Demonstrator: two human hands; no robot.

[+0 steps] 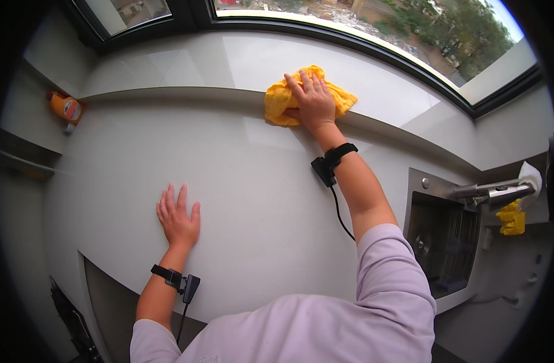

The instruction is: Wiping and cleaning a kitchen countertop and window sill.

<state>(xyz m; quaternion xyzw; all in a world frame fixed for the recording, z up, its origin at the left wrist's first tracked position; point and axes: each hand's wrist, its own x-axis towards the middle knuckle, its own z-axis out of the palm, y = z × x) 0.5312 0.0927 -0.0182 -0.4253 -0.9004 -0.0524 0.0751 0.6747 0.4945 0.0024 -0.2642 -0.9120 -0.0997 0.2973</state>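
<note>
My right hand (314, 103) presses an orange-yellow cloth (279, 97) against the white window ledge (177, 68), with the cloth hanging over the ledge's front edge. Its fingers are spread on top, and part of the thumb is tucked into a fold. My left hand (179, 218) lies palm down with fingers apart on the white countertop (240, 204), holding nothing. Each forearm wears a black strap with a small cabled device.
An orange bottle (66, 108) stands at the far left corner. At the right are a steel sink (442, 245), a faucet (495, 193) with a white cloth (530, 177) on it, and yellow rubber gloves (512, 218). A dark window frame (349, 43) runs behind the ledge.
</note>
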